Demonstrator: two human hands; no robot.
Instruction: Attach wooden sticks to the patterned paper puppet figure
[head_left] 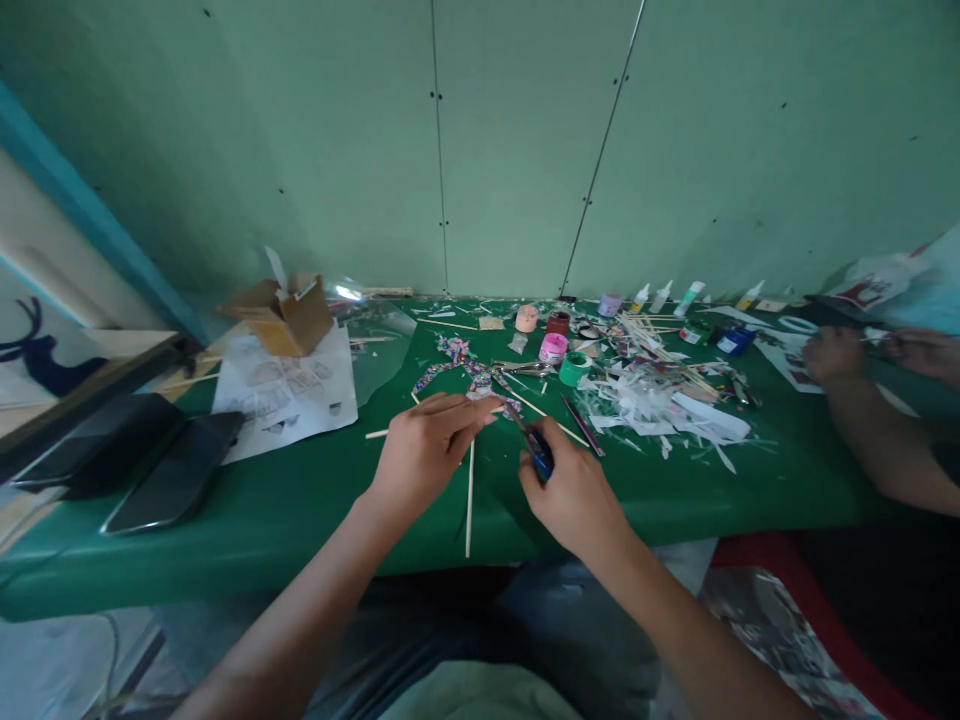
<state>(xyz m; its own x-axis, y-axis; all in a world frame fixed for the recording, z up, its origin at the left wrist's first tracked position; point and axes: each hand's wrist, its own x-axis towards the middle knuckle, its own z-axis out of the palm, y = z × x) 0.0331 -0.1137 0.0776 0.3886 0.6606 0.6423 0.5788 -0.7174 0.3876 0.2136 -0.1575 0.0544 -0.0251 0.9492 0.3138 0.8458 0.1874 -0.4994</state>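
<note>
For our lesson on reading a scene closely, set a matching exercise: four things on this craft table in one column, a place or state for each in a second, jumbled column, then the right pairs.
Things:
1. cardboard box
2. phones
3. blue-handled tool
4. paper scraps

Places or states:
A. piled right of the middle of the table
B. lying dark and flat at the left end
C. gripped in the right hand
D. open, on a printed sheet near the wall

Pairs: 1-D, 2-B, 3-C, 4-A

cardboard box (283, 312) left of paint pots (553, 346), paper scraps (660, 405) right
</note>
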